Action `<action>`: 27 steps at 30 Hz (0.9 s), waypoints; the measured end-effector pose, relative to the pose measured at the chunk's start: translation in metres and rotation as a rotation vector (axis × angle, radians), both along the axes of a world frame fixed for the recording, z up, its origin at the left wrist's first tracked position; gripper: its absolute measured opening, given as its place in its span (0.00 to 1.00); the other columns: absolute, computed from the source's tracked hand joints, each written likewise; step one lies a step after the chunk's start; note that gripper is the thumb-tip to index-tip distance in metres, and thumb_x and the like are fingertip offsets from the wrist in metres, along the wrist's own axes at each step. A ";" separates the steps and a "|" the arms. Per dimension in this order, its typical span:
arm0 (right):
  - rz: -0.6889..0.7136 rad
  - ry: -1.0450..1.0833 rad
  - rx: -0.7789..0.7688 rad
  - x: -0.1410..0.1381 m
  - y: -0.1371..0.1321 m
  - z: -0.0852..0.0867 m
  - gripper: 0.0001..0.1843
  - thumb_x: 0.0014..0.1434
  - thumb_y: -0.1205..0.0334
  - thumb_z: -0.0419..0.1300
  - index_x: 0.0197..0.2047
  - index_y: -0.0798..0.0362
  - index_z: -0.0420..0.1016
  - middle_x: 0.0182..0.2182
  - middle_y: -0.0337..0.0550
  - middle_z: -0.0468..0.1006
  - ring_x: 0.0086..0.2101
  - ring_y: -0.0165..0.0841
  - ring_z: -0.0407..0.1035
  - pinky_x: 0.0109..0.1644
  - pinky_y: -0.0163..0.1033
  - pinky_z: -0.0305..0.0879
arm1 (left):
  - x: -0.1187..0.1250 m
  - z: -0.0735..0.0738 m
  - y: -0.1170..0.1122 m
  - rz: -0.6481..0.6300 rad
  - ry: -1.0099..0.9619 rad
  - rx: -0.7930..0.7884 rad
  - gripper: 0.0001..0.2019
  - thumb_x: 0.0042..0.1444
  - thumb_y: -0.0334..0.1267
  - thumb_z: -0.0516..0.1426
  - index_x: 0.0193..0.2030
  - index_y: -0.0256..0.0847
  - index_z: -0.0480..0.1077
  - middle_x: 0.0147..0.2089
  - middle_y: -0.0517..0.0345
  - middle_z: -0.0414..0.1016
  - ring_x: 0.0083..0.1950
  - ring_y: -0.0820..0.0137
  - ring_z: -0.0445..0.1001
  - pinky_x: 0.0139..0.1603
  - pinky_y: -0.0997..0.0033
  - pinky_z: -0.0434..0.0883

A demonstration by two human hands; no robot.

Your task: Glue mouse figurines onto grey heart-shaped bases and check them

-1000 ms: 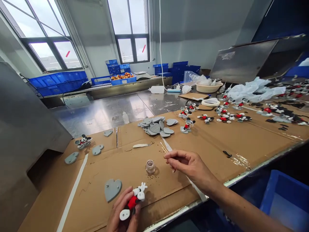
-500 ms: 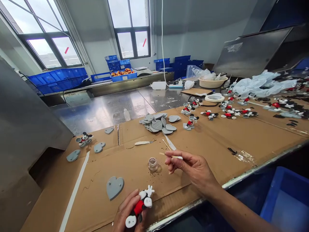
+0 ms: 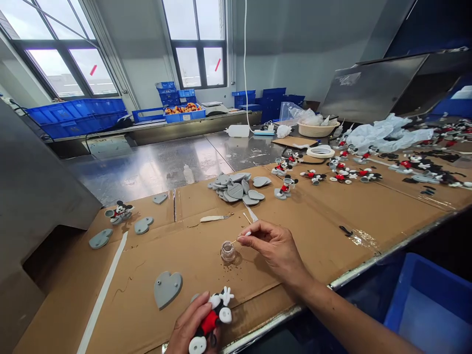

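My left hand (image 3: 191,322) is closed round a Mickey Mouse figurine (image 3: 209,322) in red, black and white, its white soles facing up. Between thumb and fingertips my right hand (image 3: 280,253) pinches a cotton swab (image 3: 248,234), whose thin stick points down to the mouth of a small glass jar (image 3: 228,252). Whether the tip is inside the jar I cannot quite tell. Dark crumbs lie round the jar. A grey heart-shaped base (image 3: 167,290) with small pegs rests left of my left hand, and part of another grey piece shows behind that hand.
Grey heart bases (image 3: 236,189) are piled at the middle back, near a knife (image 3: 216,218). Finished-looking figurines (image 3: 285,188) stand at the right. A blue bin (image 3: 424,295) sits below the table's front edge. A metal panel (image 3: 40,196) borders the left side.
My right hand has moved left and brought the swab's stick to the jar's mouth. My left hand still holds the figurine, nearly in place. The view has shifted slightly.
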State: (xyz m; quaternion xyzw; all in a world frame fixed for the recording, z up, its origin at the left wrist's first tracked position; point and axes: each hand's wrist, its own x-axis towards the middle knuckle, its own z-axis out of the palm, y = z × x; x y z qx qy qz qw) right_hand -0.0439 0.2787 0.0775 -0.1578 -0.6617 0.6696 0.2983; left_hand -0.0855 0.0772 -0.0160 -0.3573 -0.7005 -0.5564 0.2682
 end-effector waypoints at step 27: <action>0.127 0.011 -0.326 0.016 -0.022 0.023 0.16 0.37 0.62 0.78 0.22 0.55 0.74 0.19 0.36 0.76 0.20 0.25 0.69 0.26 0.28 0.66 | 0.011 0.022 0.003 -0.085 -0.268 -0.019 0.09 0.59 0.37 0.60 0.46 0.48 0.77 0.49 0.59 0.80 0.50 0.70 0.77 0.55 0.78 0.68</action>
